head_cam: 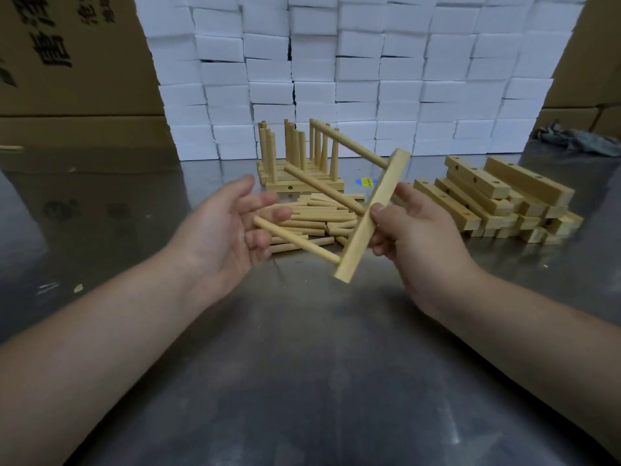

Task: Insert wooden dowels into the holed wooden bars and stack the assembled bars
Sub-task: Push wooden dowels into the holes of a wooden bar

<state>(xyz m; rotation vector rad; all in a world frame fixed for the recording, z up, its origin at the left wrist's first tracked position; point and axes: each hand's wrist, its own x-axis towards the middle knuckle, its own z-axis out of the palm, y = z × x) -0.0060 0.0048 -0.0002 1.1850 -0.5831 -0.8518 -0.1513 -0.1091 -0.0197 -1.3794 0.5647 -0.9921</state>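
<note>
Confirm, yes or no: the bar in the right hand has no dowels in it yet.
No, the bar held by the right hand has three dowels sticking out of its side.

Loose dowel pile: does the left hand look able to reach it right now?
Probably yes. The left hand is open, just short of the dowel pile. Only the lowest dowel of the bar gripped by the right hand crosses between them.

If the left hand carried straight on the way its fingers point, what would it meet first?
Probably the lowest dowel of the bar in the right hand; its free end lies by the open left hand, depth unclear.
</note>
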